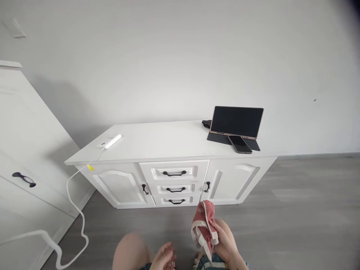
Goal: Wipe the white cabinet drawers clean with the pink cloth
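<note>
My right hand (pixel 225 242) is wrapped round a bunched red cloth item (pixel 203 219) with white trim. Its folds hide what kind of thing it is. The cloth hangs above my lap, in front of the white cabinet (pixel 157 142). To the left, at the bottom edge of the view, my left hand (pixel 163 257) holds nothing. Its fingers are loosely stretched and somewhat blurred, a little apart from the cloth.
On the cabinet top, a tablet (pixel 237 122) leans on a dark stand with a phone (pixel 239 144) before it. A white plugged-in device (pixel 112 141) trails a white cable (pixel 83 221) leftward. A tall white cupboard (pixel 30 150) stands left.
</note>
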`<state>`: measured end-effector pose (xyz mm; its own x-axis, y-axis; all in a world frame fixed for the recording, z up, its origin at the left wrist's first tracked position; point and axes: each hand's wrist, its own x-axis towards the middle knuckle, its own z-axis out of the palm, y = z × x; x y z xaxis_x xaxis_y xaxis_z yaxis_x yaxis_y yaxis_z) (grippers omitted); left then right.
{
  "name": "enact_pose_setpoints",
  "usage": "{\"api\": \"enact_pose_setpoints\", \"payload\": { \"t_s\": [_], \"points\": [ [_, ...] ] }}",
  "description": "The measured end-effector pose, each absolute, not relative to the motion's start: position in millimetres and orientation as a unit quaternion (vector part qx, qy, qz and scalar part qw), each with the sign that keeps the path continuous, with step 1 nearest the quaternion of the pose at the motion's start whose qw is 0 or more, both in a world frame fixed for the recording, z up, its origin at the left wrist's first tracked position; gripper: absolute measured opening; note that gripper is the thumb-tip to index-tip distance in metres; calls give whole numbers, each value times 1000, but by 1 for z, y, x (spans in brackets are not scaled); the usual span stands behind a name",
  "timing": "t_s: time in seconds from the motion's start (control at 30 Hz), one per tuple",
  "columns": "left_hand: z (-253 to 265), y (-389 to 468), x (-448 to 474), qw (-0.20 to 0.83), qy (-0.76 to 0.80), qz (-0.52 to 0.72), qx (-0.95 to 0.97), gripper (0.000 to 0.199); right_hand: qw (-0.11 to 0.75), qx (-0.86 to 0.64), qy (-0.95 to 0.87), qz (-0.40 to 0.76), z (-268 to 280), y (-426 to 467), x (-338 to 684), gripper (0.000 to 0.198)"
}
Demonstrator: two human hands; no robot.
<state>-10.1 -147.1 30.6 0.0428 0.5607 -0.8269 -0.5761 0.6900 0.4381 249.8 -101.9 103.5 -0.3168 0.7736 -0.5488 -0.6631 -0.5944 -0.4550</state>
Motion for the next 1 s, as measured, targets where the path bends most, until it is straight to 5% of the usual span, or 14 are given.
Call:
{"api": "enact_pose_setpoints", "payload": {
  "t_s": [0.17, 0.47, 1.0],
  "points": [
    [36, -66, -8, 663, 551, 504, 47, 15, 458, -390, -117, 790, 83, -106, 234, 45],
    [40, 74, 19, 654, 562, 503, 57, 16, 455, -387, -130, 791, 66, -99, 233, 53],
    [24, 36, 24, 650, 579, 489, 55, 19, 462, -389, -127, 787, 64, -102, 225, 55]
  ]
}}
